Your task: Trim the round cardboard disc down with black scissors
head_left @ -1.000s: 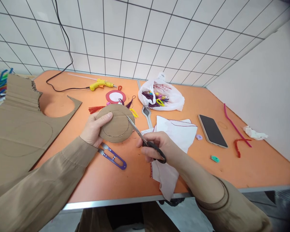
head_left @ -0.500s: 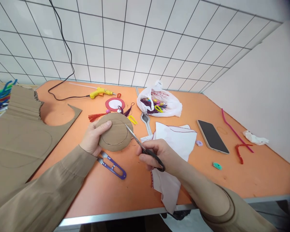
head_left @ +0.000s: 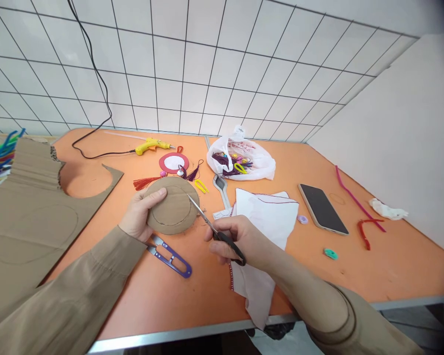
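Note:
My left hand (head_left: 139,209) pinches the left edge of a round cardboard disc (head_left: 170,209), thumb on top. A smaller circle is marked on the disc, and its lower part looks cut or scored. With my right hand (head_left: 237,239) I hold black-handled scissors (head_left: 205,219), blades together, their tip over the disc near the inner circle's upper right. Below the disc lies a pair of purple thread snips (head_left: 173,261). Just beyond it are an orange-red tassel (head_left: 146,183), a purple tassel (head_left: 194,171) and a red-rimmed round piece (head_left: 173,162) with a white centre.
Cut cardboard (head_left: 25,222) covers the left side. A yellow glue gun (head_left: 151,145) with its cord lies at the back, beside a white plastic bag (head_left: 259,162) of tassels. White cloth (head_left: 266,212), a phone (head_left: 323,209) and pipe cleaners (head_left: 355,197) lie to the right.
The scissors' tip has shifted slightly left over the disc, with my right hand a little lower. My left hand keeps its hold. The whole view has shifted slightly.

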The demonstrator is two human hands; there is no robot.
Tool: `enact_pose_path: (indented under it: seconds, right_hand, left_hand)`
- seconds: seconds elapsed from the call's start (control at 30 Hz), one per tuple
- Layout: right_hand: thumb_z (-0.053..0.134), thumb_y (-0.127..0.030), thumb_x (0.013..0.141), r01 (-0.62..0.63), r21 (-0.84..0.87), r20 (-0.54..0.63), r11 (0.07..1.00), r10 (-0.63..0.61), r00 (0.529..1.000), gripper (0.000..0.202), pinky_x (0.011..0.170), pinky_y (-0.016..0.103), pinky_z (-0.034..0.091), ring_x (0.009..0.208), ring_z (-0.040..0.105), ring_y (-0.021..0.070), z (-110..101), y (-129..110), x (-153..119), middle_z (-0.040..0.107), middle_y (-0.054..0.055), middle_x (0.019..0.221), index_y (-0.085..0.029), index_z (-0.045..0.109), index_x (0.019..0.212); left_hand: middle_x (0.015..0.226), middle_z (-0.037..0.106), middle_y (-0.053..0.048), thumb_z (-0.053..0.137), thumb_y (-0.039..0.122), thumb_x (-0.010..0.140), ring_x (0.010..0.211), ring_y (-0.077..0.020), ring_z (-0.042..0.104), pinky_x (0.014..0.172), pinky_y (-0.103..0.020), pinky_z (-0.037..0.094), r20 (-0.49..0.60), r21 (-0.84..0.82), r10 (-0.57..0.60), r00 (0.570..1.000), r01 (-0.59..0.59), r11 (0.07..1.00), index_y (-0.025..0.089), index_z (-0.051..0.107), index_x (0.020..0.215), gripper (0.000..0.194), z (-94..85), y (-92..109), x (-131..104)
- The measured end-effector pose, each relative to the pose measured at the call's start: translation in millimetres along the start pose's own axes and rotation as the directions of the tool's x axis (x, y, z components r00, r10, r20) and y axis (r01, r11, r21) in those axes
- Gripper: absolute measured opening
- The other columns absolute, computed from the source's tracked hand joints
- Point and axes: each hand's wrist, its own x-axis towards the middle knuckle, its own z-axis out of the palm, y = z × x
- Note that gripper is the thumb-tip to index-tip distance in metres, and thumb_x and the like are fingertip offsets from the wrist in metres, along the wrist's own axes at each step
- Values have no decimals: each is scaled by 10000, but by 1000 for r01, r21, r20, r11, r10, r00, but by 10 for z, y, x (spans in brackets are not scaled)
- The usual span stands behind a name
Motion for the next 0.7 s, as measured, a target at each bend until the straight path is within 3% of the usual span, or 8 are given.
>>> enact_pose_path:
  seconds: [0.17, 0.3, 0.57, 0.7]
  right_hand:
    - [741, -286, 621, -34, 44, 27, 998, 33, 999, 247, 447, 196, 398, 468, 572, 109, 7, -7, 15, 570, -53, 500, -157, 597, 775]
    - [775, -342, 604, 18, 105, 86, 994, -27, 996, 317, 520, 222, 454, 502, 574, 99, -10, 3, 21, 588, -46, 555, -151, 582, 768]
    - [760, -455, 672, 84, 115, 127, 990, -98, 987, 378, 505, 226, 453, 503, 584, 117, -61, 93, 26, 601, -24, 560, -148, 595, 820]
    - [779, -535, 636, 115, 135, 134, 984, -133, 982, 472, 503, 241, 463, 496, 581, 126, -73, 105, 27, 606, -11, 565, -142, 602, 830]
  left_hand:
    - [768, 759, -108, 800, 237, 625, 652, -214, 702, 606, -279, 572, 31, 6, 17, 999, -17, 1000, 102, 759, 823, 244, -36, -14, 11]
    - [775, 760, -118, 789, 263, 638, 682, -226, 711, 623, -285, 573, 26, 43, 14, 1000, -15, 999, 110, 753, 810, 233, -70, -17, 47]
    - [808, 764, -110, 751, 212, 665, 700, -211, 710, 645, -281, 585, 3, 4, 16, 1000, -16, 1000, 91, 750, 837, 210, -56, 27, 69]
    - [750, 758, -108, 744, 190, 660, 645, -199, 702, 591, -252, 578, 18, 2, 34, 999, -34, 999, 80, 755, 793, 173, -46, 14, 67]
